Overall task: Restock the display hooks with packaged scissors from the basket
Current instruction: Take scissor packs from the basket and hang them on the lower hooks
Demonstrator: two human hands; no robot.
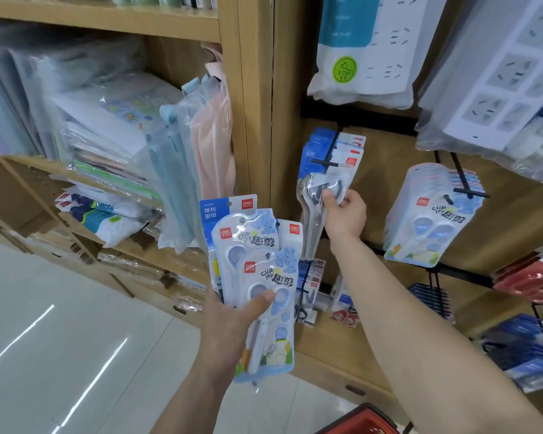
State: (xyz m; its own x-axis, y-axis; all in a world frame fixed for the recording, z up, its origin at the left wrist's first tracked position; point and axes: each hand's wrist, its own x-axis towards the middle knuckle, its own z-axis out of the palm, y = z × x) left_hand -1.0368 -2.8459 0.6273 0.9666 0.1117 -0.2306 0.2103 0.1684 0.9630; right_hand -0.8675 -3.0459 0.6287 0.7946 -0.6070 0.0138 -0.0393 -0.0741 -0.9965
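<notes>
Left hand (232, 324) clutching scissor packs (257, 277), right hand (344, 214) pinching hanging pack (325, 183)

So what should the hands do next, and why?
Probably let the right hand release the grey scissors pack; it already seems to hang on the hook. Then take a rabbit pack from the left hand for the matching hook on the right.
</notes>
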